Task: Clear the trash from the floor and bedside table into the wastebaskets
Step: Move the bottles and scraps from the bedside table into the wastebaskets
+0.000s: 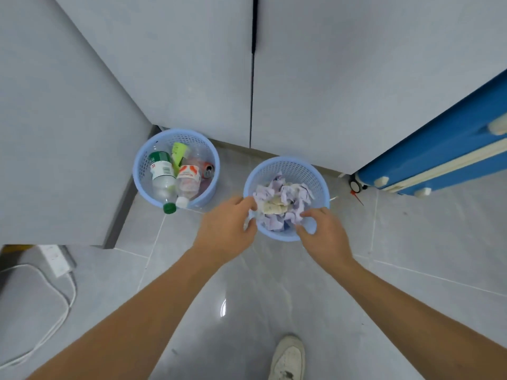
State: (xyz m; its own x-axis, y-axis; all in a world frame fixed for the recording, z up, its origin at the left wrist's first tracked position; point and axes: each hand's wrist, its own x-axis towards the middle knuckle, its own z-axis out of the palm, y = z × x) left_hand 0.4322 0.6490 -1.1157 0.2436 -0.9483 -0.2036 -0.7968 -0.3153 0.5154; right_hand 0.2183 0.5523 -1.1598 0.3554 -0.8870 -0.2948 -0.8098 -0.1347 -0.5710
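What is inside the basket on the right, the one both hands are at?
The right basket holds crumpled purple-white paper with a beige scrap on top. The left hand and right hand cover its near rim; anything beneath the paper is hidden.

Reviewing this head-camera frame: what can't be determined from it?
- Bedside table: out of frame, so trash there is unknown.
- Near rim of the right wastebasket: covered by the left hand and right hand.
- Each hand's grip on the crumpled paper: fingertips buried.
- Bottle label: too small.
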